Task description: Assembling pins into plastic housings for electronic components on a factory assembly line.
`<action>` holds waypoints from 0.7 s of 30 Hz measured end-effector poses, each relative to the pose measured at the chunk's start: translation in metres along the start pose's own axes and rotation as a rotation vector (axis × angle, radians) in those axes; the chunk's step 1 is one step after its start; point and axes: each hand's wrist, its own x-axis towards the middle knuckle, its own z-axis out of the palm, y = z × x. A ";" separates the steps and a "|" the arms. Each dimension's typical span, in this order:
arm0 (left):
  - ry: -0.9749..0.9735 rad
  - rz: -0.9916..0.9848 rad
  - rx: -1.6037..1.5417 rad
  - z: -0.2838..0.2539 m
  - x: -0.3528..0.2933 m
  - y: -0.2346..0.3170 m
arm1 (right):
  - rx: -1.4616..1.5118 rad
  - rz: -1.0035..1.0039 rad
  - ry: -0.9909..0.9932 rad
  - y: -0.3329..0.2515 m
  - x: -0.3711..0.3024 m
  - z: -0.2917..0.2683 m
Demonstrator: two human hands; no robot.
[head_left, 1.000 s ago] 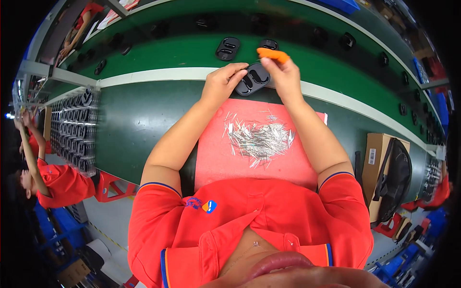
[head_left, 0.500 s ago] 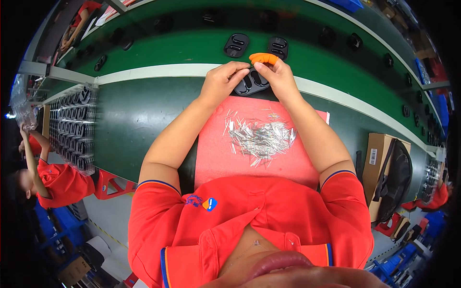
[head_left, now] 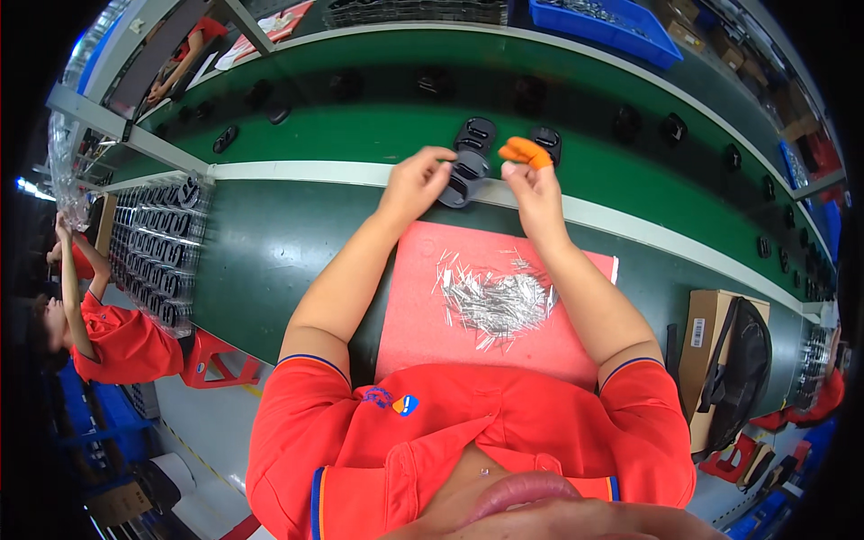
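My left hand (head_left: pixel 416 183) grips a black plastic part (head_left: pixel 461 177) over the white edge strip of the green conveyor belt (head_left: pixel 360 135). My right hand (head_left: pixel 531 180) is raised beside the part, with orange finger cots on its fingertips; whether a pin is pinched there I cannot tell. Below both hands lies a red mat (head_left: pixel 423 315) with a heap of thin metal pins (head_left: pixel 495 301). Two more black parts (head_left: pixel 475 133) rest on the belt just beyond my hands.
Other black parts (head_left: pixel 225 138) ride along the belt. A rack of stacked black parts (head_left: pixel 162 243) stands at my left, next to a person in red (head_left: pixel 112 337). A cardboard box with a black fan-like item (head_left: pixel 733 369) is at my right; a blue bin (head_left: pixel 612 22) sits beyond the belt.
Both hands with the black part have stayed at the belt edge; my right hand has lifted slightly off the part and my left hand has shifted its grip.
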 end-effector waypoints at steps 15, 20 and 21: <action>0.136 -0.158 0.393 -0.066 0.059 -0.077 | -0.948 -0.367 -0.812 -0.009 -0.046 0.044; 0.509 0.040 0.751 -0.129 0.096 -0.140 | -0.859 -0.365 -0.815 -0.002 -0.043 0.041; 0.569 -0.011 0.810 -0.143 0.102 -0.159 | -0.847 -0.361 -0.851 -0.001 -0.041 0.040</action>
